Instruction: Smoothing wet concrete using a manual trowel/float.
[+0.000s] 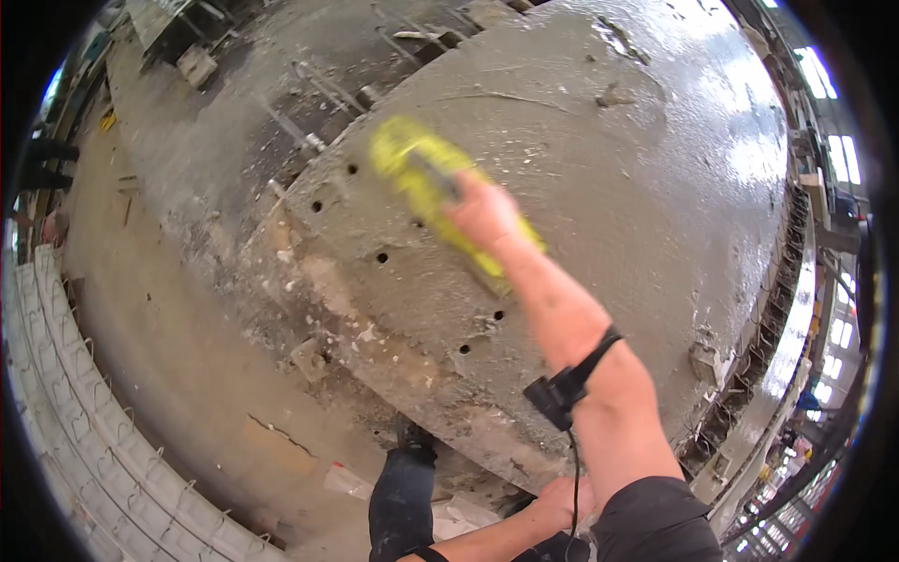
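A right hand [482, 214] clamps the dark handle [434, 175] of a long yellow float [403, 155] over slick grey concrete [609, 178] dotted with round holes [382, 258]; the left hand [566, 498]'s grip cannot be told

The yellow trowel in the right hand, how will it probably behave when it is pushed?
The yellow trowel probably slides easily, since the grey surface looks wet and shiny. It seems unlikely to tip, being long and broad under the right hand.

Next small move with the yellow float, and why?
I'd probably sweep the yellow float, gripped in the right hand, toward the two nearest holes: the grey concrete around them looks rough and crumbly, while its upper right shines.
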Motion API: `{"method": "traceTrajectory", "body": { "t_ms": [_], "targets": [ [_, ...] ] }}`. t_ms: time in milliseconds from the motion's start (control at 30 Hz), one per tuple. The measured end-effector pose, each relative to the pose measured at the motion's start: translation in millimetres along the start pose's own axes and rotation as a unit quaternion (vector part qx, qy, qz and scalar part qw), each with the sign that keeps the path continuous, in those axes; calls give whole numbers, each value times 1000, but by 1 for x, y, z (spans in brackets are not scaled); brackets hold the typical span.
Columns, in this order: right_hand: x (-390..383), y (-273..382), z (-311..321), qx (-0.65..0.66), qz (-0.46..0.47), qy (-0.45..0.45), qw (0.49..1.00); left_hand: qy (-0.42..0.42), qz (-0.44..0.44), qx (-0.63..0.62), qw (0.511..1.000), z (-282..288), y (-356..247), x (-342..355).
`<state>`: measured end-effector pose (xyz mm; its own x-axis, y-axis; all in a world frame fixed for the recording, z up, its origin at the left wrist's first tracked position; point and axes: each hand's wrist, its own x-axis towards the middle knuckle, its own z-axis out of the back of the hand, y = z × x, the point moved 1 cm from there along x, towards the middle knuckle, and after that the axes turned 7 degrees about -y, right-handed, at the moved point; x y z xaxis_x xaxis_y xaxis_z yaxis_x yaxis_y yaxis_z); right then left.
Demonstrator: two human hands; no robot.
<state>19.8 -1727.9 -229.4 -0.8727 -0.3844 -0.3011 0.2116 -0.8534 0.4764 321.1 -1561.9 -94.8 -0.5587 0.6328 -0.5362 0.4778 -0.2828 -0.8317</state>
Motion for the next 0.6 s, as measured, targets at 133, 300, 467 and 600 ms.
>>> {"method": "traceTrajectory", "body": {
  "t_ms": [133, 300, 467, 600],
  "targets": [
    [-1, -10, 9, 230, -125, -8, 965, -46, -49, -58, 996, 4, 2, -6],
    [-4, 25, -12, 21, 16, 18, 999, -115, -56, -79, 989, -1, 15, -7],
    [-31, 64, -49, -12, 76, 86, 993, -183, -84, -92, 975, -23, 33, -6],
    [-15, 55, -18, 63, -17, -17, 998, -240, -125, -108, 957, -3, 25, -19]
  ]
}}
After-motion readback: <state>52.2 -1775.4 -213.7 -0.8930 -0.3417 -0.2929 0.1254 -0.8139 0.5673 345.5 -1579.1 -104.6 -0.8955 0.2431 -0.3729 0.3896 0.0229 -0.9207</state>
